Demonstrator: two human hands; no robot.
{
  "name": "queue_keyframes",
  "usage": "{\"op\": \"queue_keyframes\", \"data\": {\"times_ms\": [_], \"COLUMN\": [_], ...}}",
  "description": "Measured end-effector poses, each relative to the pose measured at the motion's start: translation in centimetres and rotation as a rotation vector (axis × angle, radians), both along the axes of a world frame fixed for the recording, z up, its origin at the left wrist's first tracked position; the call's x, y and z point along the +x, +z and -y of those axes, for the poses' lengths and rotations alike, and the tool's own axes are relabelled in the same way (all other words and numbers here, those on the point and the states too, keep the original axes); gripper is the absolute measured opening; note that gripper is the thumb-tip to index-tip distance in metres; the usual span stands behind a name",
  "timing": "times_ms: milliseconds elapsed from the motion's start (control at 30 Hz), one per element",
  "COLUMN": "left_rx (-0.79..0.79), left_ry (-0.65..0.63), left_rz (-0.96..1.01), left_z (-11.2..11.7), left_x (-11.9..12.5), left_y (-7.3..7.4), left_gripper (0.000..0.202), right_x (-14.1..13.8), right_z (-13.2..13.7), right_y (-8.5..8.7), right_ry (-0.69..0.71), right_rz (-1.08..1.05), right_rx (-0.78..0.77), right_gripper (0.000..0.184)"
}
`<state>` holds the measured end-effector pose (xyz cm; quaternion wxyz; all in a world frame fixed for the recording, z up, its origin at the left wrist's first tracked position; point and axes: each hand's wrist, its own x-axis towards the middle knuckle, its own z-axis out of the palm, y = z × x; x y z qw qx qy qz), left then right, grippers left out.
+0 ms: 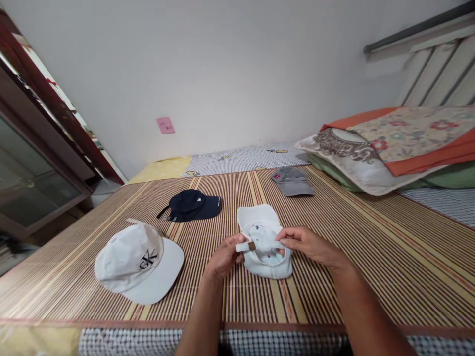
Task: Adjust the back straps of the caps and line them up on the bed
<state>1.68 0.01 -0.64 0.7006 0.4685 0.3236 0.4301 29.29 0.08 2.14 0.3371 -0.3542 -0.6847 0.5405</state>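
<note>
A white baseball cap (269, 269) lies in front of me on the striped mat, its inside facing up and its brim pointing away. Between my fingers runs its back strap, with a small brown buckle on the left part. My left hand (224, 257) pinches the strap's loose end beside the buckle. On the other side, my right hand (306, 242) grips the strap near where it joins the cap. To the left rests another white cap (128, 257) with a black CK logo. Beyond it sits a navy cap (191, 205), and a grey cap (291, 181) lies farther back.
The bamboo mat (334, 291) covers a bed against a white wall. At the back right, pillows (374, 173) are stacked under a floral orange-edged cloth (415, 131). A pink note (165, 125) is on the wall. A glass-fronted cabinet (33, 168) stands at left.
</note>
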Motion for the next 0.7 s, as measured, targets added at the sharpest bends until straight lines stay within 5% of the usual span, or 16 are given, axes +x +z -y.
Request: {"op": "queue_keyframes", "data": {"times_ms": [400,700], "left_rx": [0.061,0.111], "left_ry": [0.061,-0.006], "left_rz": [0.185,0.043], "left_z": [-0.1,-0.1], "left_x": [-0.3,-0.8], "left_y": [0.0,-0.3], "left_gripper": [0.052,0.038], "right_x": [0.2,0.2], "right_z": [-0.3,-0.6], "right_y": [-0.5,-1.6], "right_ry": [-0.001,-0.032], "right_rz": [-0.089,-0.139], "right_rx": [-0.044,-0.107], "right_gripper": [0.032,0.035]}}
